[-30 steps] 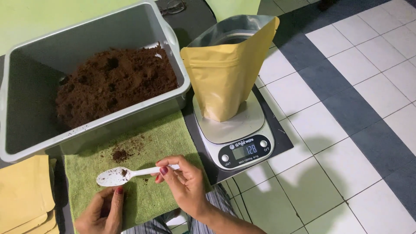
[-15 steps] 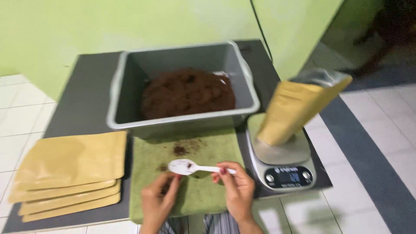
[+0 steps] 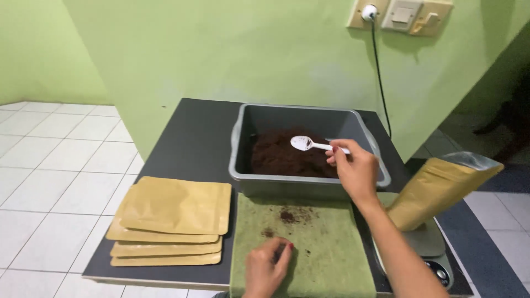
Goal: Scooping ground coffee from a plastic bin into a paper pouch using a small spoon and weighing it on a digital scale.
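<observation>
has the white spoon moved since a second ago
Yes. The white spoon, held by the right hand, went from above the green cloth to over the grey tub.

Walls (image 3: pixel 221 49): light green, plain.
Floor (image 3: pixel 49 165): white tiles, at 9 o'clock.
Bench (image 3: pixel 187 143): dark, flat top.
Socket (image 3: pixel 400 14): cream, at 1 o'clock.

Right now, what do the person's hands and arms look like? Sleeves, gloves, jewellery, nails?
Both hands are bare, no gloves. The right hand leads into a forearm with no sleeve showing as far as the frame edge. The left hand is cut off at the wrist by the bottom edge. Fingernails on both hands are painted dark red. No rings, watch or bracelets are visible.
</observation>
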